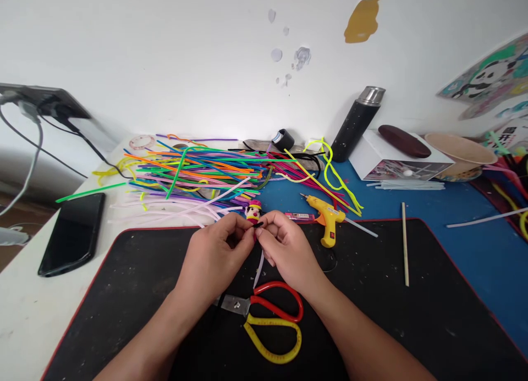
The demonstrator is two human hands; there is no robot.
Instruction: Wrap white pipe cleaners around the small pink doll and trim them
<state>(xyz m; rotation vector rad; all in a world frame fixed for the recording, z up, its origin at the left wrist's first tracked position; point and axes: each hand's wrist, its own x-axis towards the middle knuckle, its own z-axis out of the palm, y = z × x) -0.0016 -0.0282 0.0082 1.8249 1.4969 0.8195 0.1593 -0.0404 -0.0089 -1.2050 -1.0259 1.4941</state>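
Above the middle of the black mat, my left hand [220, 249] and my right hand [289, 249] meet, fingertips pinched together. Between them is a short black fuzzy piece [258, 225], which looks like pipe cleaner. Just behind the fingertips a small figure [253, 209] shows a red top and a pale face; its lower part is hidden by my fingers. A pale strip [259, 270] lies below my hands. Nearer to me lie scissors [274, 320] with one red and one yellow handle, their blades partly hidden by my left forearm.
Many coloured pipe cleaners [198, 169] are heaped behind the mat [363, 293]. A yellow glue gun [329, 219] and a wooden stick [405, 243] lie to the right. A black flask [357, 125] and a white box [371, 155] stand by the wall. A phone [72, 235] lies left.
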